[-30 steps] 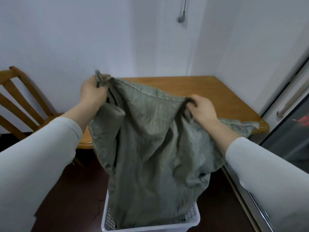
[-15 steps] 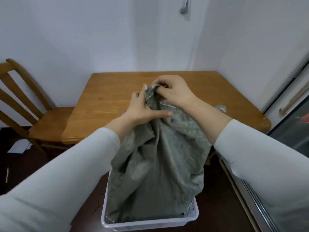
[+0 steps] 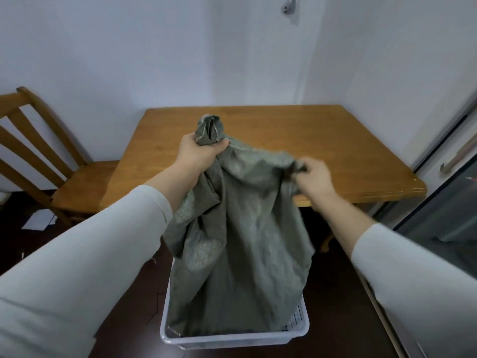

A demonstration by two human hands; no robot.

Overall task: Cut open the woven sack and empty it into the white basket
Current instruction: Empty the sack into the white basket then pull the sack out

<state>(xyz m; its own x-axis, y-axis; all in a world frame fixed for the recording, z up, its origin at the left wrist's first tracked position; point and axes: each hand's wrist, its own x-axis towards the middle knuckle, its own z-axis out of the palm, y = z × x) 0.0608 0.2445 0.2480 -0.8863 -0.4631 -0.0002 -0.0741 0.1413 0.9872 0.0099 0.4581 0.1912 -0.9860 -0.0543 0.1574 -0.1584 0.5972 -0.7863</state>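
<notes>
1. A limp grey-green woven sack (image 3: pixel 240 241) hangs in the middle of the frame, crumpled and folded, its lower end dropping inside a white perforated plastic basket (image 3: pixel 299 332) that sits on the dark floor (image 3: pixel 124 293) at the bottom centre.
2. The left hand (image 3: pixel 198 155), just above centre, is clenched around a bunched top corner of the sack; a tuft of fabric sticks up above the fist.
3. The right hand (image 3: pixel 313 177), to the right of centre and slightly lower, pinches the other gathered part of the sack's upper edge between thumb and fingers; that area is blurred.
4. Between the two hands the sack's top edge sags in a shallow curve.
5. Both forearms wear pale grey long sleeves (image 3: pixel 108 254) that enter from the lower corners.
6. Behind the sack, a bare orange-brown wooden tabletop (image 3: pixel 322 140) fills the middle of the frame, set against white walls.
7. A wooden slat-backed chair (image 3: pixel 49 161) stands at the left edge, beside the tabletop.
</notes>
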